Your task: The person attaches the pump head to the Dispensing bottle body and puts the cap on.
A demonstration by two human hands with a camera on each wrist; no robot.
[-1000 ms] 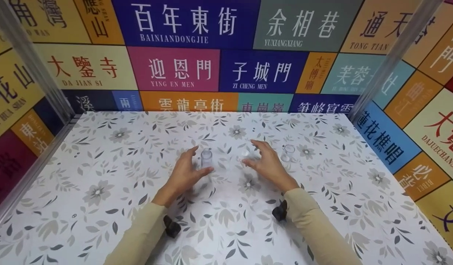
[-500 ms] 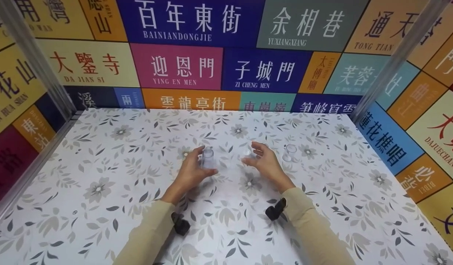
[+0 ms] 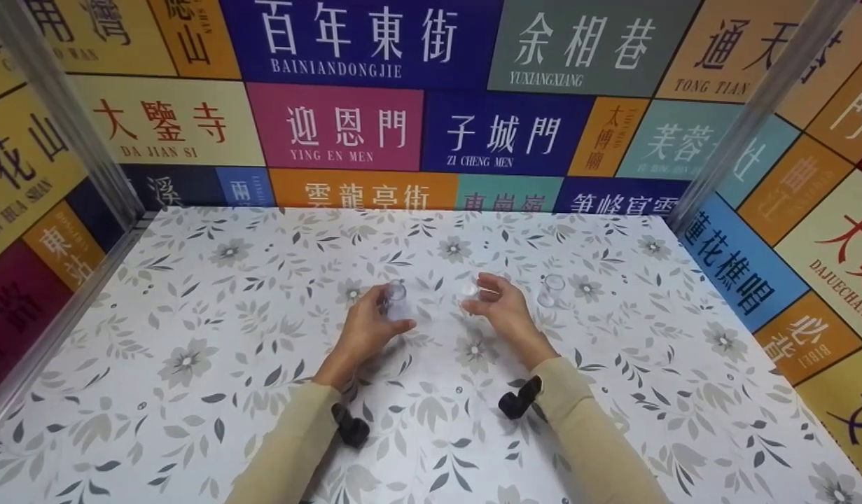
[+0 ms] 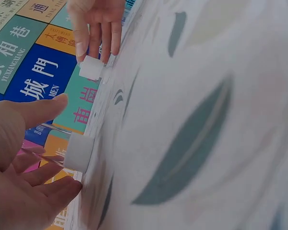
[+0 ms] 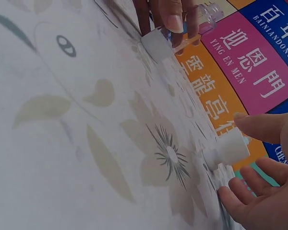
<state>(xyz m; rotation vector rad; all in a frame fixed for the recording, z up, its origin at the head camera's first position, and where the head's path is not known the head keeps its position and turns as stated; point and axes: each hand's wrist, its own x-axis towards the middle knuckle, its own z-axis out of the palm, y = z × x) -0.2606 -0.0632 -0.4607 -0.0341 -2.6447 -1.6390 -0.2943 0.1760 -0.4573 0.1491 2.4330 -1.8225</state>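
In the head view my left hand [image 3: 370,322] is spread around a small clear bottle [image 3: 397,292]. The left wrist view puts the bottle's white lower end [image 4: 78,152] close to the tabletop, thumb apart from it and fingers on its far side; fingertip contact is unclear. A threaded, uncapped neck [image 5: 212,11] shows in the right wrist view. My right hand [image 3: 502,308] curves loosely around a small white cylindrical piece [image 5: 233,146] with a translucent end toward the table. Whether the thumb touches that piece cannot be told. Its exact kind is unclear.
A clear, round-rimmed small vessel [image 3: 551,290] stands right of my right hand. The floral-patterned table [image 3: 431,420] ends at a back wall of coloured signs [image 3: 332,129]. Clear posts [image 3: 746,119] rise at the back corners.
My left hand has shifted right and closer around the bottle, its fingers now overlapping the bottle's left side. The right hand has barely moved. The head view has shifted slightly.
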